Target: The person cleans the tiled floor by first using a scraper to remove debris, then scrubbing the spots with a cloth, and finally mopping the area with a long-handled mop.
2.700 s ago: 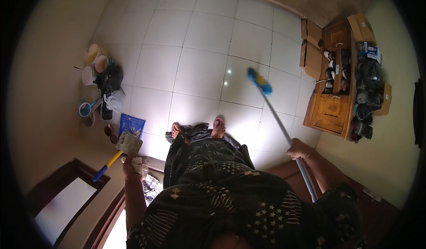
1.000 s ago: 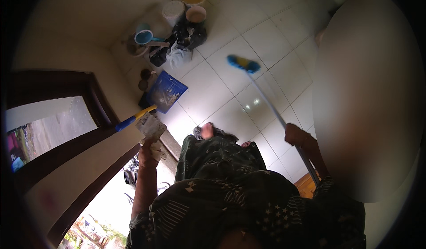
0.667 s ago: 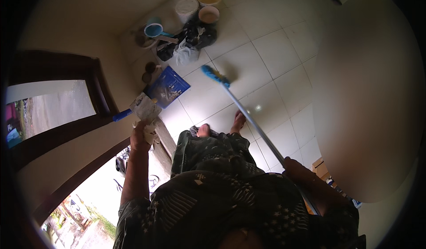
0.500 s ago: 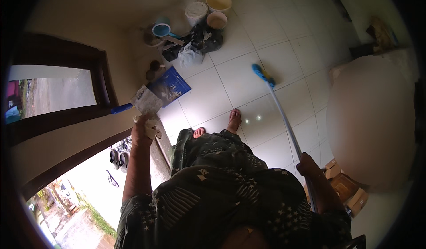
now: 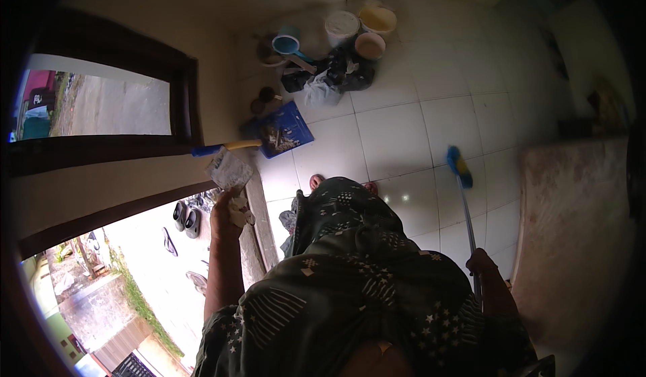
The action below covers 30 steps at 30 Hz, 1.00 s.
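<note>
Fingers of the left hand (image 5: 227, 217) close around a crumpled plastic packet (image 5: 229, 170), just below the blue dustpan (image 5: 285, 129) with its yellow handle. Buckets (image 5: 360, 28) and dark bags (image 5: 336, 74) crowd beyond the dustpan. Right of it, the right hand (image 5: 482, 264) grips the broom (image 5: 460, 175).

I see a blue dustpan (image 5: 284, 129) with a yellow-and-blue handle, a blue broom head (image 5: 459, 166) on a grey pole, white floor tiles (image 5: 390, 135), a dark dress (image 5: 363, 276) patterned with pale stars and stripes, a light-blue scoop (image 5: 286, 43), and cream buckets (image 5: 377, 19).
</note>
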Available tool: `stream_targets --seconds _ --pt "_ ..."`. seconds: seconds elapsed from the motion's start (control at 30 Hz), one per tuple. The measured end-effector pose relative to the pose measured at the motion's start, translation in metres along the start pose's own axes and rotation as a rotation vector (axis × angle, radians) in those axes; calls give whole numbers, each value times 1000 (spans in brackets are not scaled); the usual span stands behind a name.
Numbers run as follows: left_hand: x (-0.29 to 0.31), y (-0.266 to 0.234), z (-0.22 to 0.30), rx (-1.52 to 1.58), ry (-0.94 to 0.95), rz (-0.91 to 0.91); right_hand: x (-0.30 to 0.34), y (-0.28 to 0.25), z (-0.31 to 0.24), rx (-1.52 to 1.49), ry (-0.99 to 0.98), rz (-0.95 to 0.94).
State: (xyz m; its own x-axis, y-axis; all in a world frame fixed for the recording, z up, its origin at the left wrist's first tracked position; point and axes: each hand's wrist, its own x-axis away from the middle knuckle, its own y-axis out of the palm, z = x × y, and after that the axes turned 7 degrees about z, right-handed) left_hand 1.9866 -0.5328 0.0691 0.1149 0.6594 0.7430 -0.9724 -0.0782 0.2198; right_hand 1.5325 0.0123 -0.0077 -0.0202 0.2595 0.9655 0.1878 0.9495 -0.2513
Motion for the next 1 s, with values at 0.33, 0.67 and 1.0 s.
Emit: stream_targets --seconds 0.33,0.67,1.0 --pt "-13 -10 39 29 -15 6 -23 -77 -2 -164 272 -72" --pt "-29 -40 79 11 -33 27 -57 -122 -15 -6 151 -152" --pt "-13 -40 78 16 -30 80 -63 -151 -4 -282 454 -111"
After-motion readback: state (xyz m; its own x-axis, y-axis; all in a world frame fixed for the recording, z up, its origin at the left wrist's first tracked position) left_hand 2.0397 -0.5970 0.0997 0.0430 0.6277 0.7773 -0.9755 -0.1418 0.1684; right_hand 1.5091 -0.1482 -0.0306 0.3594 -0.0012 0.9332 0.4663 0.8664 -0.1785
